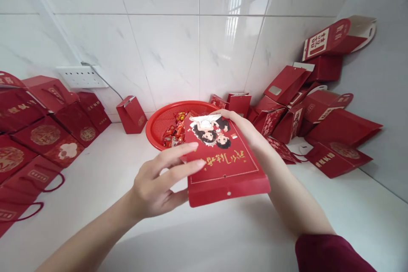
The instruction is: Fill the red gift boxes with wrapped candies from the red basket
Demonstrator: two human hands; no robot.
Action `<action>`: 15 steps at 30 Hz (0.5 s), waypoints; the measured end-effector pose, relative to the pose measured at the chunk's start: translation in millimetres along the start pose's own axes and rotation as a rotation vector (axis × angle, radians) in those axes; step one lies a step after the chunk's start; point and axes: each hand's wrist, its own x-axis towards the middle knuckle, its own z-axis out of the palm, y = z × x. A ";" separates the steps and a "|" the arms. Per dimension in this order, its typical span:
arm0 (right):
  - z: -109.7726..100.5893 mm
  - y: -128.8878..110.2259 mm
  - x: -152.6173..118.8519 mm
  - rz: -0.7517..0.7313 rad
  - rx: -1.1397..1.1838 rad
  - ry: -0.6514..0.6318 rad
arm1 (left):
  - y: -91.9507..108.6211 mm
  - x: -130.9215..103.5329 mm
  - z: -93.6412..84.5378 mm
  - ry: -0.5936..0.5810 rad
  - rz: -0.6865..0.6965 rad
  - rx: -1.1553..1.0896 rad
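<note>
A red gift bag (pixel 229 168) with a cartoon couple and gold writing is held between my two hands, its picture upside down to me and its flap toward me. My left hand (pixel 162 178) grips its left side, two fingers on the printed face and the thumb at the edge. My right hand (pixel 240 125) holds the far right part of the bag, its fingers partly hidden behind it. Just beyond the bag is a red plastic basket (pixel 157 125) with wrapped candies (pixel 174 134) in it, partly covered by the bag.
Several filled-out red boxes and bags (pixel 47 134) stand in rows at the left. A small red bag (pixel 131 114) stands alone by the wall. More red bags (pixel 328 123) are piled at the right. A socket strip (pixel 83 77) with a cable sits on the tiled wall.
</note>
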 end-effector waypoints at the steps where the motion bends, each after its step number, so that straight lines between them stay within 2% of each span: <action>1: -0.3 -1.0 -3.1 -0.003 -0.016 0.006 | 6.4 2.0 -4.0 -0.032 -0.027 -0.037; 4: -1.5 -8.6 -16.1 -0.007 -0.150 -0.005 | 22.1 6.9 -15.2 -0.077 -0.243 -0.178; 7: -3.4 -21.8 -31.2 -0.078 -0.343 -0.041 | 24.0 11.8 -23.0 -0.179 -0.623 -0.394; 10: -8.1 -35.5 -43.5 -0.163 -0.352 -0.051 | 10.9 15.9 -26.0 -0.341 -0.912 -0.537; 15: -13.5 -44.3 -53.0 -0.258 -0.374 -0.009 | -20.6 13.6 -18.9 -0.408 -1.099 -0.448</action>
